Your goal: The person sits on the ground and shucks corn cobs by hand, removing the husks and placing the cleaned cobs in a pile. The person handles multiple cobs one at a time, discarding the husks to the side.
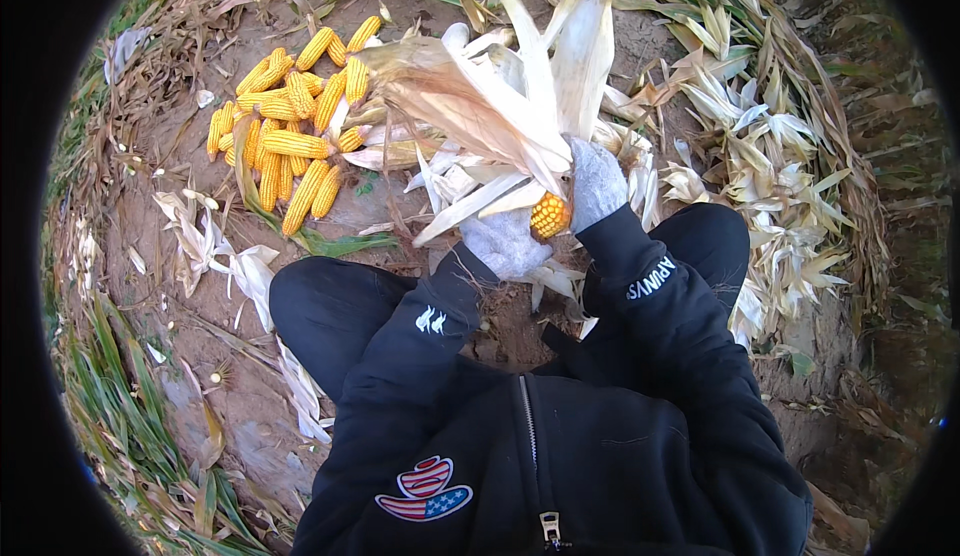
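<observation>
Between my gloved hands is an ear of corn (550,216), its yellow tip bare and pointing towards me, with pale dry husk leaves (480,105) spread away from it. My right hand (598,181), in a grey glove, grips the husk along the right side of the ear. Below and left of the tip, my left hand (505,243) is closed around the ear's lower side and some husk strips; its fingers are partly hidden. Unhusked ears (386,135) and loose husks lie just beyond the hands.
A pile of husked yellow corn ears (296,143) lies on bare soil at the upper left. Discarded husks (780,196) are heaped at the right, and more husks (251,278) lie beside my left knee. Green and dry corn stalks (120,406) ring the ground.
</observation>
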A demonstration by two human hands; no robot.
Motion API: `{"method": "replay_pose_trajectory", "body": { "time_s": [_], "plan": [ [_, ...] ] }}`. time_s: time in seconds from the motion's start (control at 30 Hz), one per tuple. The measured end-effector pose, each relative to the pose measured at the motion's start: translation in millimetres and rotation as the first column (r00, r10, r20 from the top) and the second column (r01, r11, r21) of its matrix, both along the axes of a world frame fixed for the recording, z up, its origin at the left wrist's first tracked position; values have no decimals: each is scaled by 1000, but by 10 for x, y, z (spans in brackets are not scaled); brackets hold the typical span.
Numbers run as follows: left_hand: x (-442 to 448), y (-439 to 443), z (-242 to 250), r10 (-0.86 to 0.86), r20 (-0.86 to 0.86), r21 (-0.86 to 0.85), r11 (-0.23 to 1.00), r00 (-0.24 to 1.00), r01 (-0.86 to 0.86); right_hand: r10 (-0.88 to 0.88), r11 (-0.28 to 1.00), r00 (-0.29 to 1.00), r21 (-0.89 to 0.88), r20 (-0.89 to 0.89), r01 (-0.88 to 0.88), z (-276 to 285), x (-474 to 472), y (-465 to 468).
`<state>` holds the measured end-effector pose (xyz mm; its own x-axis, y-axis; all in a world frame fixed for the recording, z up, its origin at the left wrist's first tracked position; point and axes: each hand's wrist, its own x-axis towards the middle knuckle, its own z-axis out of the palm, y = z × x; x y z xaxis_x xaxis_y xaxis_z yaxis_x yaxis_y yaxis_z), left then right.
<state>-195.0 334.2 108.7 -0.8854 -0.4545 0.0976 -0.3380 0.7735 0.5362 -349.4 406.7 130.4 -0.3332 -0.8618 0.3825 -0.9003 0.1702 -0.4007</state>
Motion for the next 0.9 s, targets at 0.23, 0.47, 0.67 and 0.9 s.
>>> {"method": "replay_pose_trajectory", "body": {
  "time_s": [0.23,0.47,0.67,0.9],
  "plan": [
    [-25,-138,159,23,-62,376,926,998,2,341,840,-344,-119,875,529,-18,-83,-141],
    [252,-381,192,219,-161,465,877,962,-122,-64,651,526,-364,848,666,833,-2366,687],
    [228,-539,99,394,-342,598,791,853,-126,-960,-82,-98,-74,-263,994,2314,-3247,2325],
    [115,-350,203,623,-418,905,352,661,240,-115,990,705,138,700,25,1299,-876,779]
  ]
}}
